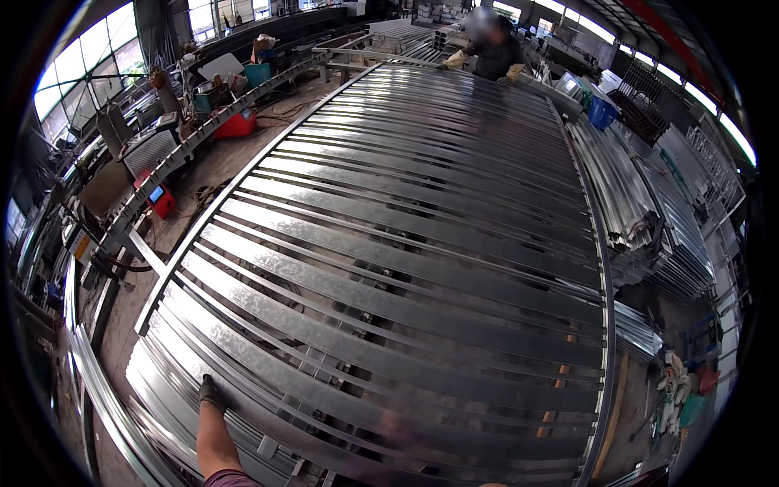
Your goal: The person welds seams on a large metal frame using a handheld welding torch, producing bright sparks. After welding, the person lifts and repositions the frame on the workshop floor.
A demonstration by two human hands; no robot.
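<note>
My left hand [213, 394], in a dark glove, is at the left end of a long flat silver metal slat [280, 399] near the lower edge. Its fingers look closed round the slat's edge, though they are partly hidden. The slat lies crosswise among many like it, side by side with narrow gaps, forming a large panel. A metal rail [213, 213] runs along the panel's left side and another rail [607, 325] along its right. Left of my hand, more slats [154, 369] lie closely stacked. My right hand is out of sight.
At the panel's far end stands a co-worker [495, 57] in dark clothes and light gloves. Bundles of metal profiles [621, 195] lie to the right, near a blue bin [601, 112]. On the left are a red machine [158, 199], a red box [235, 124] and a long beam [195, 138].
</note>
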